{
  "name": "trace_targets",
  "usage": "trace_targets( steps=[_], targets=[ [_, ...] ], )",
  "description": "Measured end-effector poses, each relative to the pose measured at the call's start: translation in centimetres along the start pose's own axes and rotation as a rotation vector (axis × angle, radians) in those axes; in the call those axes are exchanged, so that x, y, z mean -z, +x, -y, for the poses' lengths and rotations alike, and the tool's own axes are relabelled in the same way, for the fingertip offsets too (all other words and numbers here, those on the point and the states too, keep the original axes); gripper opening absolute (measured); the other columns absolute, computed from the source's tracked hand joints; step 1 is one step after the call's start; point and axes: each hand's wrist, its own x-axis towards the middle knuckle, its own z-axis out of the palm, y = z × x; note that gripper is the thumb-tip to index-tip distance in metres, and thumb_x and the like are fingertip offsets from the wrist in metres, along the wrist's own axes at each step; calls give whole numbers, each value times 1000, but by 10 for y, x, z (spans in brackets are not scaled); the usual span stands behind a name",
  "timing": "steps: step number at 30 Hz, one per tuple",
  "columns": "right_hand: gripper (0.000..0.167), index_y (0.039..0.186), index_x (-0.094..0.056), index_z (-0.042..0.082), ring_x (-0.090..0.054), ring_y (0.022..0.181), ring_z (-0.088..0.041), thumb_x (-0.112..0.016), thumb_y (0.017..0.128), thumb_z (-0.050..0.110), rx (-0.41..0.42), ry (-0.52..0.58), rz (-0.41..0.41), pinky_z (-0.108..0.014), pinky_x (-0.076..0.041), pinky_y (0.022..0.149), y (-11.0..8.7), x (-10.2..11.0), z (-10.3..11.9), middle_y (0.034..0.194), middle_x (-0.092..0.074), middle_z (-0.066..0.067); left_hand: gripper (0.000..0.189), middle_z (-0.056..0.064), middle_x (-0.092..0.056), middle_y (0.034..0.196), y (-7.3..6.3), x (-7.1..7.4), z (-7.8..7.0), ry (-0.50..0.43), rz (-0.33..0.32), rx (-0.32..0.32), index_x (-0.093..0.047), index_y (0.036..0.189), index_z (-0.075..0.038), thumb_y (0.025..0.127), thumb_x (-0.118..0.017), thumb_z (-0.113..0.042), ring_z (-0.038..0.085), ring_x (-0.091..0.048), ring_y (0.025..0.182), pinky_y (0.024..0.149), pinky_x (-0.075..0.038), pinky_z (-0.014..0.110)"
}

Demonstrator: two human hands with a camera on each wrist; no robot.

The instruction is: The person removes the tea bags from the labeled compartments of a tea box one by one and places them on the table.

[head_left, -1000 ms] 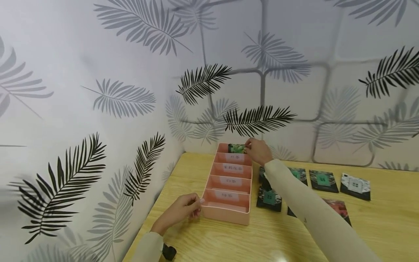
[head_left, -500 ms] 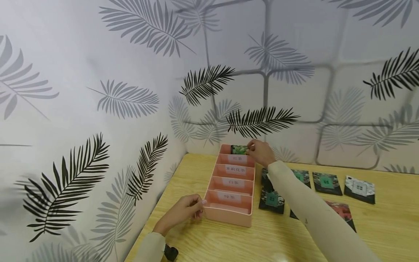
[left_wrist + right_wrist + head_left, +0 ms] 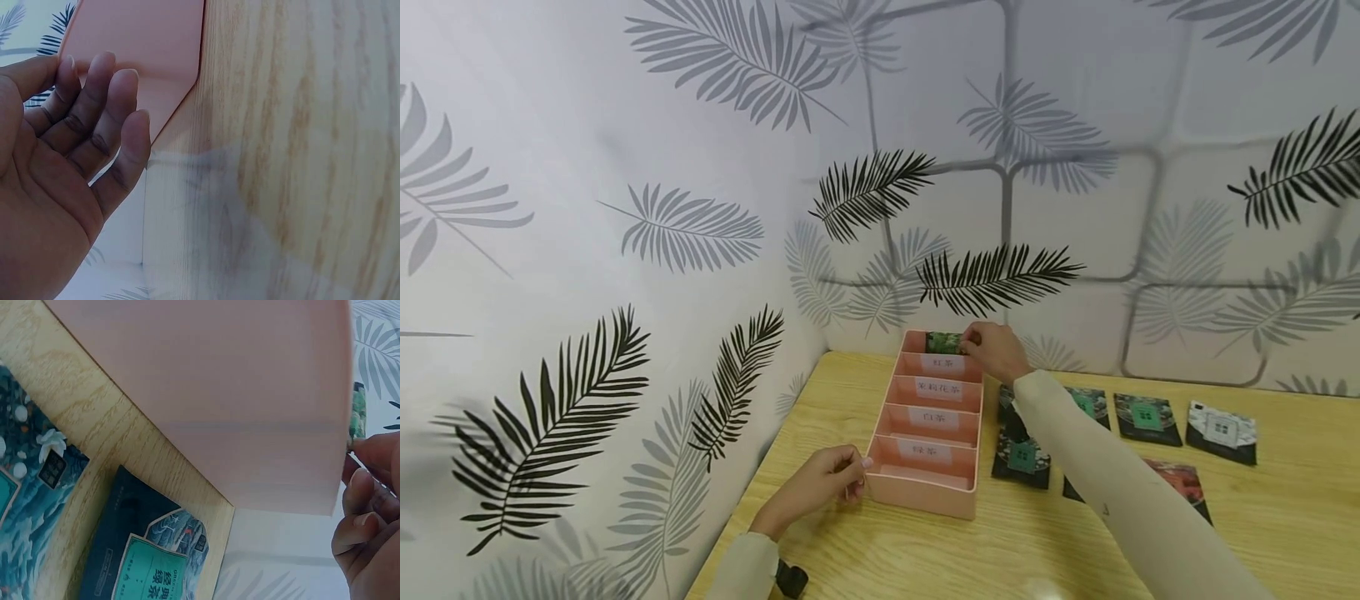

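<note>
A long pink divided box (image 3: 922,497) stands on the table, with white labels in Chinese characters on its dividers. At its near left corner my left hand (image 3: 829,482) pinches the rim between thumb and forefinger; the other fingers curl loosely beside the wall in the left wrist view. My right hand (image 3: 997,350) reaches to the farthest compartment and pinches the right end of a green-and-black tea packet (image 3: 943,342). The packet's lower part is hidden in the compartment. Only a strip of that packet (image 3: 358,411) shows above the box's rim in the right wrist view.
Right of the box lie several flat tea packets: one with a green label (image 3: 1022,456), another green-labelled packet (image 3: 1146,417), a white-and-black packet (image 3: 1221,431) and a red one (image 3: 1180,482). My right sleeve (image 3: 1097,467) covers part of them. A leaf-patterned wall (image 3: 880,250) borders the table.
The right hand and the green tea packet have shifted slightly left and sit a little lower in the far compartment. The left hand stays at the box's near corner.
</note>
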Motion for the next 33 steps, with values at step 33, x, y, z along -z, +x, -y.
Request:
trace_targets(
  steps=[33],
  targets=[
    [13,111,-72,9,-44,51,-18,-66,104,19,183,-8,-330,-35,-36,49,-45,72,-2,97,-73,-7,41,16,-69,88,3,-2,1,40,1,-18,-59,89,-4,109,-52,-39,30,-66,75,65,-58,39]
  ],
)
